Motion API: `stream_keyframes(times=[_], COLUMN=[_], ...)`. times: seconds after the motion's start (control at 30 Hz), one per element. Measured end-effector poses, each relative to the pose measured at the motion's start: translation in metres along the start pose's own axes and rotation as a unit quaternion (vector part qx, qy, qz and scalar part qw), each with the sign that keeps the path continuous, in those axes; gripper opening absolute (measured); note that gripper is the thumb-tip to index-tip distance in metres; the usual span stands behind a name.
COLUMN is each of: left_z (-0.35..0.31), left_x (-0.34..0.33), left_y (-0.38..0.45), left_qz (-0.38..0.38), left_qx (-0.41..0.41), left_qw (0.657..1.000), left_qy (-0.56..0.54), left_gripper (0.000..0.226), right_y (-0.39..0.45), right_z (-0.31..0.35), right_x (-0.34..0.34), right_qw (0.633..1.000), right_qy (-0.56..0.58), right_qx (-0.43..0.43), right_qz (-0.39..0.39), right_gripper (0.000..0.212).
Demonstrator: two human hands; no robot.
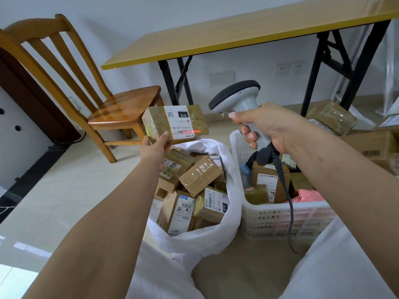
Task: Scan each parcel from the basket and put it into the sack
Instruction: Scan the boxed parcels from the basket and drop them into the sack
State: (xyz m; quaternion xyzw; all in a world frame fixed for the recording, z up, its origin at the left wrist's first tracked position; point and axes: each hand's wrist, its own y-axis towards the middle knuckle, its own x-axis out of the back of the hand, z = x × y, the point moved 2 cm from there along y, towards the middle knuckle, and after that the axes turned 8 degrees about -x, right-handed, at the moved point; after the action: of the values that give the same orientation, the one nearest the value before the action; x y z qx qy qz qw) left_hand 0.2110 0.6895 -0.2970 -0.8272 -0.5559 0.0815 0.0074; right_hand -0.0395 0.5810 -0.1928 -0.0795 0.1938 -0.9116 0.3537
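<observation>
Bright, even daylight; wide-angle edge warp.

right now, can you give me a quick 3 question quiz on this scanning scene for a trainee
1. True or false: the red scan line falls on the label of the parcel held in the left hand.
2. Which hand grips the scanner?
3. The white sack is: A) holding no parcels, B) holding many parcels, C) tied closed.

Key:
1. True
2. The right hand
3. B
</observation>
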Motion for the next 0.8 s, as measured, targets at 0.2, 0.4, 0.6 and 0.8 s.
stream_keyframes(times=[0.2, 0.4, 0.6, 0.8], left_z=[0.002, 0.005, 0.005, 0.007], left_x=[0.006, 0.012, 0.021, 0.03], left_y=[0.0, 0.002, 0.007, 0.011], left_qz=[-0.007, -0.013, -0.021, -0.048], left_qx=[-0.002, 0.012, 0.009, 0.006], left_qw=[1.0, 1.0, 1.0, 0.999], left_qy=[0.002, -0.012, -0.02, -0.012], left_gripper=[0.034, 0.034, 0.05, 0.073], right_y=[0.001, 0.004, 0.01, 0.021], right_z=[0.0, -0.001, -0.004, -0.01], right_x=[-0.006, -0.011, -0.017, -0.023], right_qw=[1.0, 1.0, 1.0, 0.999], right_qy=[-0.006, -0.003, 0.002, 0.025], right_qx=[-0.002, 0.0, -0.009, -0.015], right_qz=[0.005, 0.013, 0.018, 0.018], right_gripper=[0.021, 0.022, 0.027, 0.026])
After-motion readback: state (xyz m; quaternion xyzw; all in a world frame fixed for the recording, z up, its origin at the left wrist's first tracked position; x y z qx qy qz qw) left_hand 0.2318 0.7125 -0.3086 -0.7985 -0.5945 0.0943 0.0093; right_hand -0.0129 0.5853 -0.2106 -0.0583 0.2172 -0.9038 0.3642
